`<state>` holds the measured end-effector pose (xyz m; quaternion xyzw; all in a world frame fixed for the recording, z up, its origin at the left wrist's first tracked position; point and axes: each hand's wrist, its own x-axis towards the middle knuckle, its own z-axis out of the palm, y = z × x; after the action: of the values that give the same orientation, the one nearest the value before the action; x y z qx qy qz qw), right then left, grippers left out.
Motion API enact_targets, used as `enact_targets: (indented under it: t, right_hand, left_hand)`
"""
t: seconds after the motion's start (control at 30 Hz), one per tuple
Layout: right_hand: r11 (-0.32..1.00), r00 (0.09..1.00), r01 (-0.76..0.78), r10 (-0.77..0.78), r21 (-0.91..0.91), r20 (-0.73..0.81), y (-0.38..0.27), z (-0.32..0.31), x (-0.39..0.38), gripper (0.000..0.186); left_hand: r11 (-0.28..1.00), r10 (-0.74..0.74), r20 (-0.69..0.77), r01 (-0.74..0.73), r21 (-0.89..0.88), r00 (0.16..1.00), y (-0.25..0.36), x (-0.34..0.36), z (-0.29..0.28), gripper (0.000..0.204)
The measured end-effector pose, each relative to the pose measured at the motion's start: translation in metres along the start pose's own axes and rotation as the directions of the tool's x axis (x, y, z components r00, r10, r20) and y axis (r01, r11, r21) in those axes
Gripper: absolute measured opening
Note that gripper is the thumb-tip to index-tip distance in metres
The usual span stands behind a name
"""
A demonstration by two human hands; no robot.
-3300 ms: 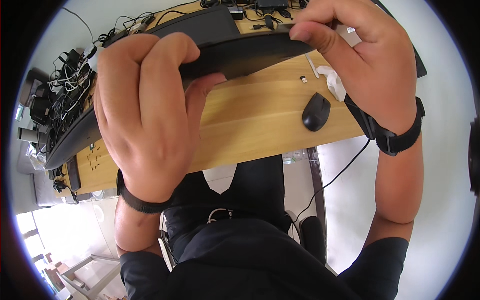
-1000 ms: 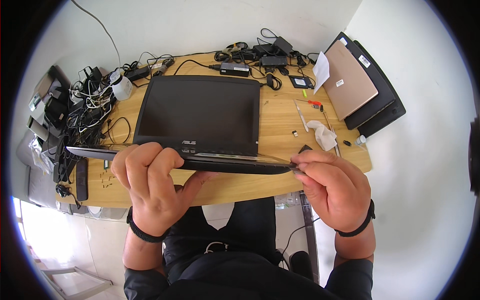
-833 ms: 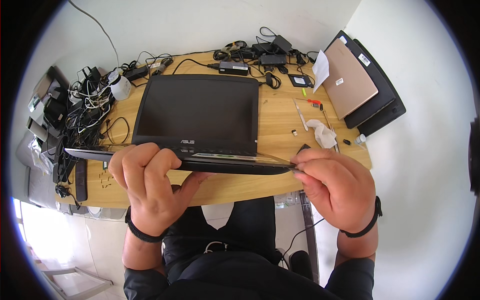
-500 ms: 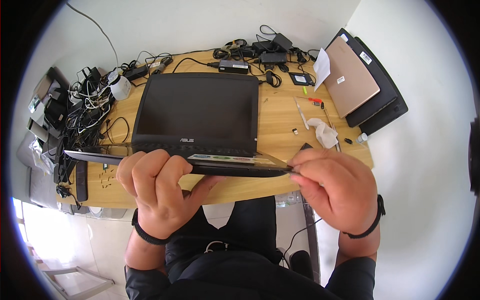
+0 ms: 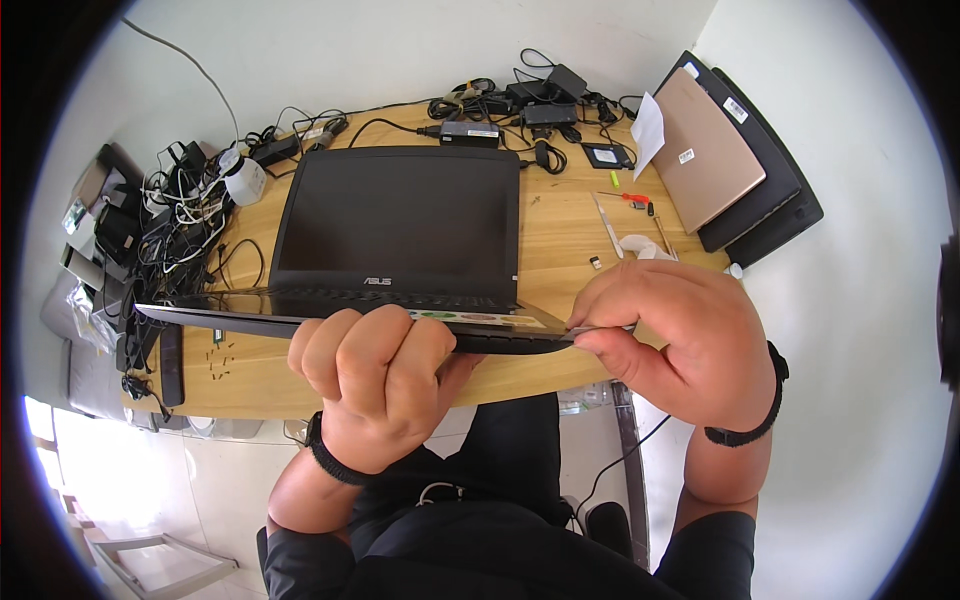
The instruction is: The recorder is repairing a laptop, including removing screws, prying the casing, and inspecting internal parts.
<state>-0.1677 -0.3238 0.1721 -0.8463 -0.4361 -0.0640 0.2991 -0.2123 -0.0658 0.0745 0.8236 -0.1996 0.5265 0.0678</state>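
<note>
Left hand (image 5: 375, 385) shifted rightward along laptop (image 5: 400, 255) edge raised above desk (image 5: 555, 235).

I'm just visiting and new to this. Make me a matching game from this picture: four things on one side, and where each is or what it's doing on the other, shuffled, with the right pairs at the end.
Things
1. left fingers
2. rose-gold laptop
3. right fingers
4. tiny screw-like pieces

Places
A. pinching a thin flat piece
B. on the left front part of the table
C. curled over the front edge of the open black laptop
D. at the table's right end

Pairs: 1-C; 2-D; 3-A; 4-B
</note>
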Motion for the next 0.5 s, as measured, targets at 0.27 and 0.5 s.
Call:
enact_targets:
  t: [0.27, 0.5]
  right_hand:
    - [1.000, 0.986, 0.018, -0.017, -0.001, -0.168, -0.002, 0.016, -0.011, 0.013]
    - [0.996, 0.911, 0.087, -0.082, -0.005, -0.404, 0.004, 0.046, -0.022, 0.016]
  left_hand:
    - [1.000, -0.016, 0.026, 0.017, -0.014, 1.000, 0.000, 0.005, -0.001, 0.048]
    - [0.997, -0.043, 0.048, 0.046, -0.055, 0.998, 0.001, 0.011, -0.003, 0.050]
